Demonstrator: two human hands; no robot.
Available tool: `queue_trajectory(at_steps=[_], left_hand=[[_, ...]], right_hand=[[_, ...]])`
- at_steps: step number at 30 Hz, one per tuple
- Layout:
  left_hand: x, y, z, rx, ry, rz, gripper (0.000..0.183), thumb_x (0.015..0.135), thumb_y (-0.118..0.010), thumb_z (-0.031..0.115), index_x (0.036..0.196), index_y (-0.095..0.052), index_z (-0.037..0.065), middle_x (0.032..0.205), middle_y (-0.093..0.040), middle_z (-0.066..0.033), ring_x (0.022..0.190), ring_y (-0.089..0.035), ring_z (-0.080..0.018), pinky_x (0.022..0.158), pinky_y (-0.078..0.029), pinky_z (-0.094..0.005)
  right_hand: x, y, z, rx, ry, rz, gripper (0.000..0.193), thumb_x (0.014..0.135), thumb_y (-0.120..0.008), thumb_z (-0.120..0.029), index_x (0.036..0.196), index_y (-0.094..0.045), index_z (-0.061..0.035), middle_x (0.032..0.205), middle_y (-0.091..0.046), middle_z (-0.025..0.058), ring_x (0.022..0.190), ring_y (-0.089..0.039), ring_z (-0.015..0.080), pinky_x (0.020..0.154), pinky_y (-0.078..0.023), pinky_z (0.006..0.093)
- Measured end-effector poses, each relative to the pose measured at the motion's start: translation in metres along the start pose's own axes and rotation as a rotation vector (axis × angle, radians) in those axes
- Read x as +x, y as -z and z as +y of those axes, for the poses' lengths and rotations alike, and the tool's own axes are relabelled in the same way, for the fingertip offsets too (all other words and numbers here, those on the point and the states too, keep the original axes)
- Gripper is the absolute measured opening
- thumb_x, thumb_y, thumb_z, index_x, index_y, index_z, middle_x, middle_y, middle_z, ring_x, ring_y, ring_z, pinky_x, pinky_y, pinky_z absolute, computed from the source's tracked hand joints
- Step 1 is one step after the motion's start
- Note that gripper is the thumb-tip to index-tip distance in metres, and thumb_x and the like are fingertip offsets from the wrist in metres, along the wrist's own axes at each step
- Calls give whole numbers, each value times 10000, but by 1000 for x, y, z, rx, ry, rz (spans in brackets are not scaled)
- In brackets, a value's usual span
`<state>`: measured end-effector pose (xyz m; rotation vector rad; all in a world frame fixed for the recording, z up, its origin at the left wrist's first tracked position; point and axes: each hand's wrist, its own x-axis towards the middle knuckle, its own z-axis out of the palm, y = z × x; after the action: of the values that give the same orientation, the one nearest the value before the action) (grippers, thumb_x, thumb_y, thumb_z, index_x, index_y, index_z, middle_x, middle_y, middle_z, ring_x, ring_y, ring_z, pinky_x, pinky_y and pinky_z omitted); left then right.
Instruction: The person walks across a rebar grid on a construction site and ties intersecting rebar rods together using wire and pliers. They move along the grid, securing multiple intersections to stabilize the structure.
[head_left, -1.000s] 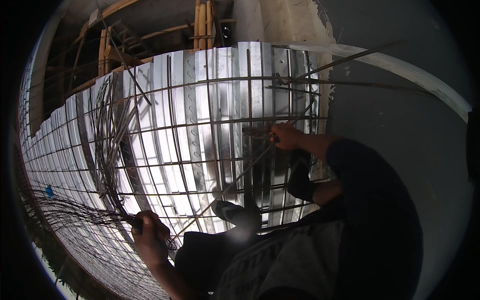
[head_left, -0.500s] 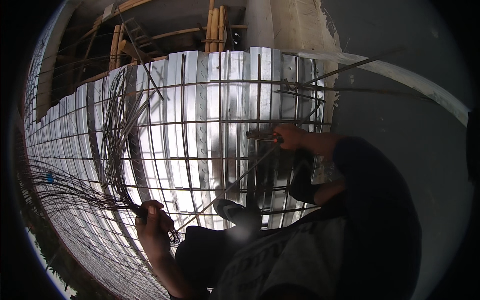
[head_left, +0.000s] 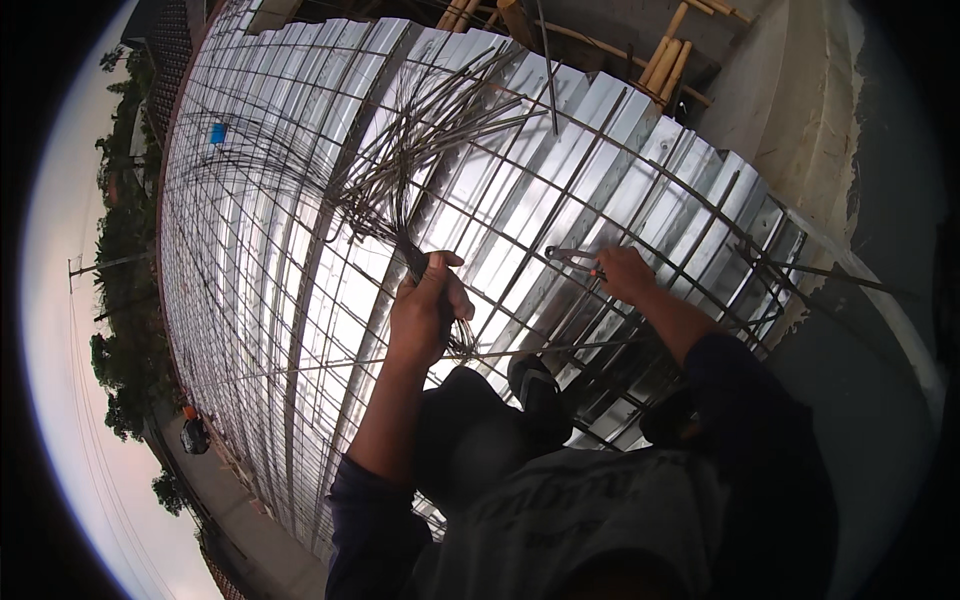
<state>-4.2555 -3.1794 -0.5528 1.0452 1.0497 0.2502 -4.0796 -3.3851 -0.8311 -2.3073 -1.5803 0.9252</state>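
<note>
My left hand [head_left: 424, 308] is closed round a bundle of thin tie wire [head_left: 402, 170]. The dark strands fan out above the fist, and short ends stick out below it. In my right hand [head_left: 627, 276] is a pair of pincers [head_left: 574, 258] with orange on the handles. Their metal jaws point left, over a grid of steel reinforcing bars [head_left: 560, 198]. Whether the jaws touch a bar I cannot tell. Under the grid lies shiny ribbed metal decking [head_left: 470, 215].
A grey wall [head_left: 880, 260] with a rough pale edge rises on the right. Bamboo poles [head_left: 668, 65] stand beyond the decking. A loose rod [head_left: 560, 348] crosses near my feet. Something small and blue [head_left: 218, 133] is at the far left. Trees [head_left: 125, 270] show past the decking's left edge.
My view has swung left, bringing sky and trees in. The left hand with the tie wire appears higher and nearer the right hand. Both hands keep their hold.
</note>
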Motion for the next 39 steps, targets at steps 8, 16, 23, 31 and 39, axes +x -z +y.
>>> queue_trajectory(at_steps=[8,16,23,31,39], left_hand=[[-5,40,-11,-177,-45,148,437,987,-420,397,1147,-458,-7,703,-453,-31,671,-486,-169,653,-406,-316],[20,3,30,-389,-88,115,372,986,-441,330,1147,-458,-4,702,-450,-21,645,-452,-149,644,-403,-326],[13,-73,53,-456,35,15,434,949,-514,333,1212,-452,-7,718,-494,-46,634,-499,-160,577,-439,-320],[20,-90,34,-386,61,-62,367,941,-529,332,1111,-467,13,688,-513,-56,567,-521,-165,525,-475,-332],[31,-92,26,-308,60,-94,347,934,-549,333,1031,-451,14,684,-529,-63,570,-543,-166,522,-479,-325]], right_hand=[[35,26,-56,166,107,147,374,826,-613,-289,1111,-567,-51,1033,-566,151,952,-568,339,849,-436,444],[-22,224,-199,571,609,114,351,868,-609,-287,1143,-598,-70,972,-641,120,810,-627,243,730,-486,360],[-85,283,-190,786,210,102,208,846,-653,-162,1004,-661,-27,911,-669,114,805,-647,232,729,-490,323],[-95,267,-157,779,220,169,172,843,-652,-110,985,-659,-11,865,-646,107,774,-618,199,701,-483,317],[-88,270,-144,839,217,61,146,852,-642,-107,956,-636,-4,833,-599,76,795,-584,174,712,-467,297]])
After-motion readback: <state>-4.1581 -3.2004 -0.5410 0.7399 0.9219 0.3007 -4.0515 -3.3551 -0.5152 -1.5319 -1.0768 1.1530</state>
